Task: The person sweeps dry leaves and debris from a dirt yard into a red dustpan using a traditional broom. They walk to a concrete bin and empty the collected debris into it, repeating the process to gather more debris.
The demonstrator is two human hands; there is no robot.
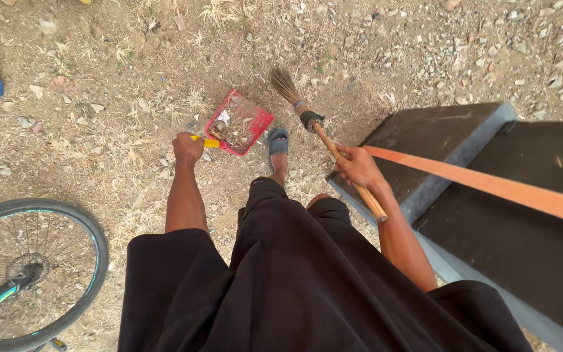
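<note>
- Two hands at work, both closed: my left hand (187, 148) grips the yellow handle (208, 141) of a red dustpan (239, 122); my right hand (358, 166) grips the wooden stick of a broom (324, 138).
- Dustpan rests on the dry ground (131, 85), just ahead of my sandalled foot (277, 142), already holding twigs and litter.
- Broom bristles (284, 83) lie just beside the pan's far corner.
- Step, as I judge it: sweeping debris into the pan. Next move calls for a short stroke toward its open edge, pan held flat.
</note>
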